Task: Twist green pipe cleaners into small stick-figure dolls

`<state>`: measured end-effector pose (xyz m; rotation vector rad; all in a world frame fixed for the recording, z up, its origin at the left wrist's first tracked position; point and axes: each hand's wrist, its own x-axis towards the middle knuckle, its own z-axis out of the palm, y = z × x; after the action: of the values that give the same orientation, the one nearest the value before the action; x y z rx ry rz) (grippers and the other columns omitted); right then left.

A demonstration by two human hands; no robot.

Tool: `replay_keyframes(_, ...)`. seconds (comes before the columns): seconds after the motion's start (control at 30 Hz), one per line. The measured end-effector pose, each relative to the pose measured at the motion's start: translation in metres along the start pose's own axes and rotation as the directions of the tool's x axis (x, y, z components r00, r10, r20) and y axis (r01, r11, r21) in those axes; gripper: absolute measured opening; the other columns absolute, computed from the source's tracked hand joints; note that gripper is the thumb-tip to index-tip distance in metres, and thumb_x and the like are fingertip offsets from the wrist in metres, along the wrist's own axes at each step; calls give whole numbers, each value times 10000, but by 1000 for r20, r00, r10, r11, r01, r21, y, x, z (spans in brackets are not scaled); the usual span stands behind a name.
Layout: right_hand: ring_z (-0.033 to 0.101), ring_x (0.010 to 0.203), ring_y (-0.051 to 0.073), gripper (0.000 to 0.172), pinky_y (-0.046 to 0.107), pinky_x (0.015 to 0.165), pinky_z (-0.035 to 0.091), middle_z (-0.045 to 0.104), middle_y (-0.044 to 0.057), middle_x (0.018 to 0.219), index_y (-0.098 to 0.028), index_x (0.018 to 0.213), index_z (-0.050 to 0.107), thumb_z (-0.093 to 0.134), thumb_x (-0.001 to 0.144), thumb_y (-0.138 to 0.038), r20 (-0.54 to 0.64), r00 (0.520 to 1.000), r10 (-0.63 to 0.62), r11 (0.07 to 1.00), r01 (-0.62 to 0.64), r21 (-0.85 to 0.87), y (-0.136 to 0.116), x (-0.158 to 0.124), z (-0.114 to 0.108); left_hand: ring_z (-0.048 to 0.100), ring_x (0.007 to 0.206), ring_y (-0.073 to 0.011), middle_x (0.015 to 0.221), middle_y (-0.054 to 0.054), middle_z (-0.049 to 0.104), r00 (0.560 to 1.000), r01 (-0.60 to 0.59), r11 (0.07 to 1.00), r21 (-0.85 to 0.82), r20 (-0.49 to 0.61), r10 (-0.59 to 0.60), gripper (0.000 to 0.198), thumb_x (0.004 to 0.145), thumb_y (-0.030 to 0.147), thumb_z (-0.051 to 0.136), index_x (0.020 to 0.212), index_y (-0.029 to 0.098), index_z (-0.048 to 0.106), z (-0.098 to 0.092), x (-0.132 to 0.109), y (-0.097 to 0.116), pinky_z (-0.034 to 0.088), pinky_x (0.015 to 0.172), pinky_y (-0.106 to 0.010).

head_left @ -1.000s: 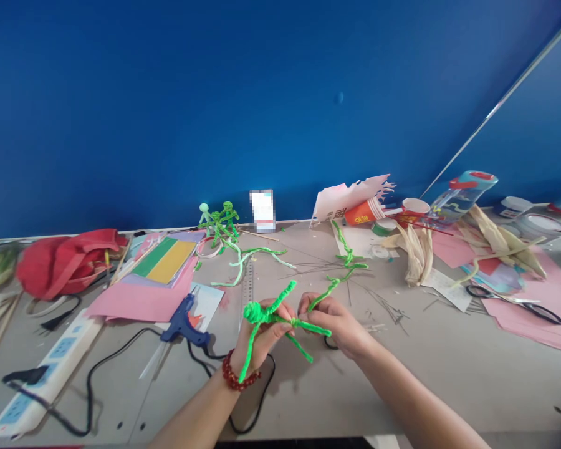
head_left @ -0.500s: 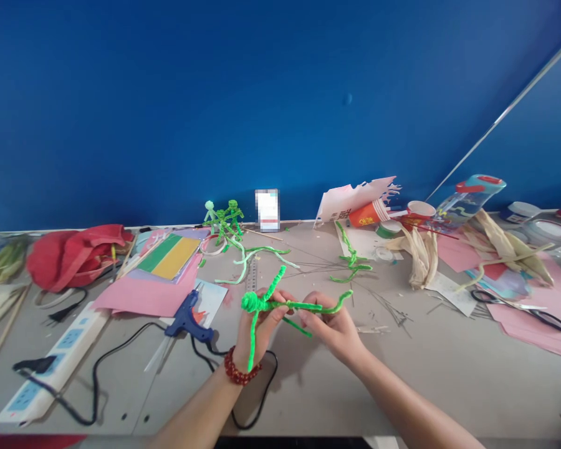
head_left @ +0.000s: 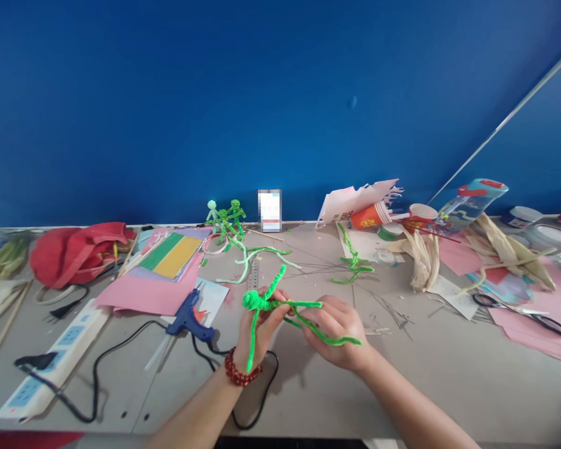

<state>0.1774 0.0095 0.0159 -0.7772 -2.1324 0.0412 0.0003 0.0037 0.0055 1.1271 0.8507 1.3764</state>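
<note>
Green pipe-cleaner figure sits between the hands, held above the tabletop. Left hand closed around it, fingers just under the knotted lump at one end; one long stem runs down past the palm. Right hand narrow, fingers curled and pinching strands of the same figure, with one loose strand trailing right below it. Red bead bracelet on left wrist.

Tabletop, left to right: red cloth bag, white power strip near the front edge, black cable looping from there toward the hands, pink paper under a green-and-yellow card, blue hot glue gun just left of the left hand, steel ruler just behind the hands. Further back, small green pipe-cleaner figures stand near the wall. Right side: orange paper cup tipped over, dried corn husks, clear plastic bottle, black-handled scissors on pink paper. Deep blue wall behind.
</note>
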Motion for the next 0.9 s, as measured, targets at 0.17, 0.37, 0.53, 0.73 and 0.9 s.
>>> replay_keyframes(0.17,618,818,214,217,368,770,499,665,44,849,-279,978,627,645,806,-147,-179,980,-86,992,68,-103,8,-4,-7,615,724,-135,878,-25,600,997,56,997,-44,-49,-58,143,804,267,691,856,173,598,1,1,1,500,744,-301)
replay_keyframes(0.37,612,976,228,193,428,943,456,697,40,1032,-320,983,673,620,853,-188,-96,990,-104,987,91,-134,10,5,-10,611,735,-140,839,-10,609,994,108,994,-30,-10,-108,106,808,247,681,853,176,618,1,3,3,502,755,-297)
replay_keyframes(0.53,630,854,184,222,415,978,417,731,-6,894,-330,1014,674,607,863,-180,-20,998,-58,996,56,-66,10,9,-7,625,744,-142,853,-12,622,998,60,995,80,-15,-59,108,819,254,667,876,189,602,1,2,3,518,737,-284)
replay_keyframes(0.73,614,770,196,134,421,914,449,722,22,798,-256,911,670,596,857,-158,-87,996,-6,999,9,33,8,9,-1,620,776,-155,860,-37,626,1000,5,985,175,5,-6,96,824,257,654,856,181,604,3,-1,5,515,724,-278)
replay_keyframes(0.9,596,744,212,99,348,719,473,654,40,700,-217,758,611,591,850,-188,-111,968,223,963,-201,180,1,8,8,635,793,-178,865,-58,658,999,-47,969,241,9,46,87,822,269,642,849,187,630,1,-3,3,527,748,-301)
